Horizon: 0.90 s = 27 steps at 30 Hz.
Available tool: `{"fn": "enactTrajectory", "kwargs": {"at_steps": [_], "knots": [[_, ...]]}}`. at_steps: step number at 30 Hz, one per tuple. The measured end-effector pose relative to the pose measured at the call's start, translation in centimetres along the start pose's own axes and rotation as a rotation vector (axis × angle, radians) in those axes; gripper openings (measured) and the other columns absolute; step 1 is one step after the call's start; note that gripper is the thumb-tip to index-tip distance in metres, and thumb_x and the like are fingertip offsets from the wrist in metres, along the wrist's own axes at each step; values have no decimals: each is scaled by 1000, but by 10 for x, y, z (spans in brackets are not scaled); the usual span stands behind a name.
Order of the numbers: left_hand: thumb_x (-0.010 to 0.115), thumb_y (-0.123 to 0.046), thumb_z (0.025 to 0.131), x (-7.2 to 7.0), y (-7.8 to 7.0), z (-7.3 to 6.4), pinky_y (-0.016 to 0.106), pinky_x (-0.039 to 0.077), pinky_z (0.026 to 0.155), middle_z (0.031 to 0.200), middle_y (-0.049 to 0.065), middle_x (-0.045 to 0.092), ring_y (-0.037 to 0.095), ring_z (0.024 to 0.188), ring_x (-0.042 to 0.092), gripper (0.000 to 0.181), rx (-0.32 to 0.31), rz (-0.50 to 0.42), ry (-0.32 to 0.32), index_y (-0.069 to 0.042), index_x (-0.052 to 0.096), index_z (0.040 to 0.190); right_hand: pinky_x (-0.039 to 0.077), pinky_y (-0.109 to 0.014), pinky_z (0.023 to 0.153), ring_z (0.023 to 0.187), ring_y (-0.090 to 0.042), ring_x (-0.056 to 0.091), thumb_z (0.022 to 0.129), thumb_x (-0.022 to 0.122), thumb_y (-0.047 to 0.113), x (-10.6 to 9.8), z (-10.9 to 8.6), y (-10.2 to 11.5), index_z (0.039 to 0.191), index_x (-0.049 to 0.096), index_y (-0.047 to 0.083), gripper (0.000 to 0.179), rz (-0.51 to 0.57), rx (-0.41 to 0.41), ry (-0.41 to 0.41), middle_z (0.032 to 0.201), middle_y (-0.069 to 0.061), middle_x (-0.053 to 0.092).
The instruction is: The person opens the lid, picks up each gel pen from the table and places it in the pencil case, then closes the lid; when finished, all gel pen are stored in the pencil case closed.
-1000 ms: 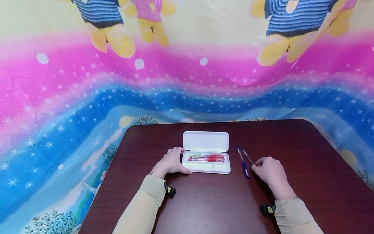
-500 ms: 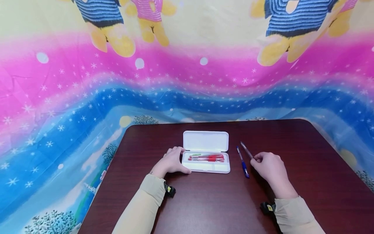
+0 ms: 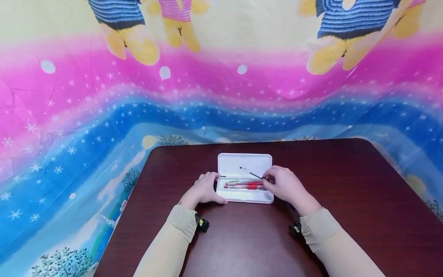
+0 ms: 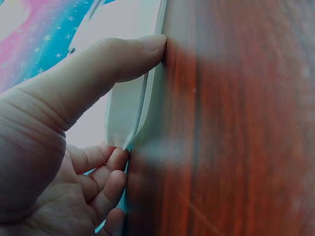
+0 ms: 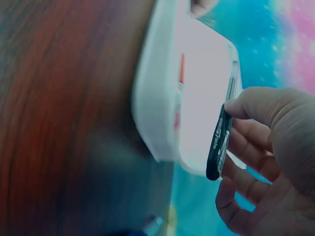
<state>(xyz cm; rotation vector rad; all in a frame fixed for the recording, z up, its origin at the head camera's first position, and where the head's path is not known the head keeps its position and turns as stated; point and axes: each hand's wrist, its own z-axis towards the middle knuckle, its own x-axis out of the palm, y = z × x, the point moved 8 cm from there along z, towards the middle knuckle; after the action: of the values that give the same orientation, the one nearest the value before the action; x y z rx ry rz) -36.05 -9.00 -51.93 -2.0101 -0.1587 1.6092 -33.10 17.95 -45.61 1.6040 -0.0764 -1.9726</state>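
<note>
A white pencil case (image 3: 245,196) lies with its lid raised on the table. Red gel pens (image 3: 242,186) and a green-tinted one lie in its rear compartment. My left hand (image 3: 204,188) holds the case's left end, thumb along the front wall and fingers round the end, as the left wrist view shows. Between thumb and fingers my right hand (image 3: 285,184) pinches a black gel pen (image 5: 219,142), tilted above the case's right part, its clear end towards the lid. A blue pen (image 5: 134,233) shows only at the bottom edge of the right wrist view; in the head view the right hand hides it.
The dark red-brown table (image 3: 242,238) has rounded far corners. A patterned cloth (image 3: 221,84) hangs just behind its far edge and along both sides. Each wrist wears a small black camera (image 3: 202,224).
My right hand has lifted the black pen off the table and carried it left over the pencil case. The left hand keeps its hold on the case.
</note>
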Motion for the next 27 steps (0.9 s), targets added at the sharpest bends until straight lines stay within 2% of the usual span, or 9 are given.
{"fn": "enactTrajectory", "kwargs": {"at_steps": [3, 9, 14, 21, 27], "knots": [[100, -55, 68, 1, 0, 0, 53, 45, 117, 142, 8, 64, 32, 135, 52, 102, 3, -1, 1, -12, 57, 149, 59, -39, 79, 79, -14, 63, 94, 82, 15, 16, 8, 7, 100, 84, 12, 6, -14, -47, 50, 91, 0, 74], [100, -55, 68, 1, -2, 1, 54, 44, 118, 142, 8, 64, 32, 135, 51, 102, 16, -17, -1, -11, 57, 148, 63, -44, 90, 91, -18, 69, 97, 83, 19, 35, 15, 13, 106, 85, 14, 10, -62, -67, 113, 101, -1, 77], [101, -54, 68, -1, -2, 1, 54, 43, 119, 143, 8, 64, 32, 136, 51, 102, 14, -23, -3, -11, 57, 149, 63, -46, 95, 96, -21, 71, 97, 84, 20, 40, 18, 17, 109, 86, 15, 13, -84, -69, 107, 104, -2, 78], [101, -54, 69, -2, -2, 0, 54, 43, 120, 145, 9, 63, 32, 136, 51, 102, 7, -20, -1, -11, 56, 150, 61, -48, 98, 101, -22, 71, 99, 83, 27, 47, 19, 16, 114, 87, 20, 17, -109, -16, 119, 110, -2, 78], [101, -53, 69, -1, 0, 1, 54, 44, 120, 145, 10, 63, 33, 136, 51, 101, 5, -17, 0, -11, 56, 149, 60, -54, 100, 109, -30, 72, 99, 83, 26, 34, 11, 12, 117, 85, 15, 22, -69, -14, 43, 113, -6, 80]]}}
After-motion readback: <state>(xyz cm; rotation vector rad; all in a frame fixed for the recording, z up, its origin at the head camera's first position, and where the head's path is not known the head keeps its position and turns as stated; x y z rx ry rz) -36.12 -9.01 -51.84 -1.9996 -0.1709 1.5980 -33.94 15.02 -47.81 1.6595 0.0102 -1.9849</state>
